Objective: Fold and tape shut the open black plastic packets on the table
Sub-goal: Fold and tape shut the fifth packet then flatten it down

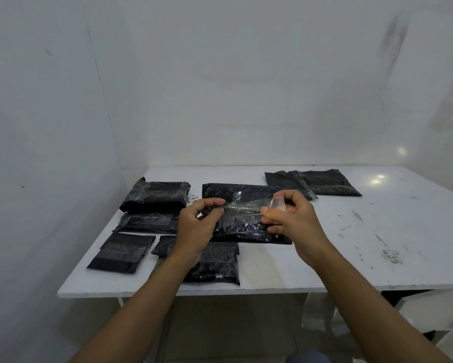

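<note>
A strip of clear tape (242, 206) is stretched between my two hands above a folded black plastic packet (243, 229) in the middle of the white table (337, 258). My left hand (197, 226) pinches the strip's left end. My right hand (292, 221) pinches its right end, where the tape curls up between thumb and fingers. Several other black packets lie around: two stacked at the back left (154, 196), one at the front left (123, 252), one under my left forearm (214, 263), and one at the back right (322, 183).
White walls close in behind the table and on its left. The table's front edge (220, 290) runs just under my forearms. Its right half bears only scuffs and specks. White boxes (429, 310) sit on the floor at the lower right.
</note>
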